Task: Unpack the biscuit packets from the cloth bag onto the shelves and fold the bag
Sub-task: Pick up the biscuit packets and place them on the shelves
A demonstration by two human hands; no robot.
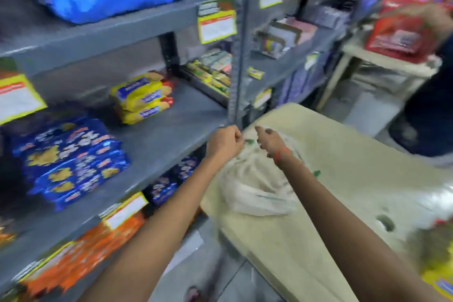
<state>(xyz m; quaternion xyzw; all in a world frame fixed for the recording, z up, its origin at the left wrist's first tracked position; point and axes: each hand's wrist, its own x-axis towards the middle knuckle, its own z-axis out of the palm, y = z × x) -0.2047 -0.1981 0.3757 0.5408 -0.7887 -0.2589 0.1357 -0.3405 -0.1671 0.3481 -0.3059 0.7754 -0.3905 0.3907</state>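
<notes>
The cloth bag (257,186), off-white with green print, lies crumpled and slack on the beige table (343,179) at five o'clock from centre, with the left hand (224,141) and right hand (269,141) curled at its twelve o'clock edge, their grip lost in blur.

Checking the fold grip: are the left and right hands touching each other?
Apart. Head view shows a clear gap between the left hand and right hand, above the cloth bag.
</notes>
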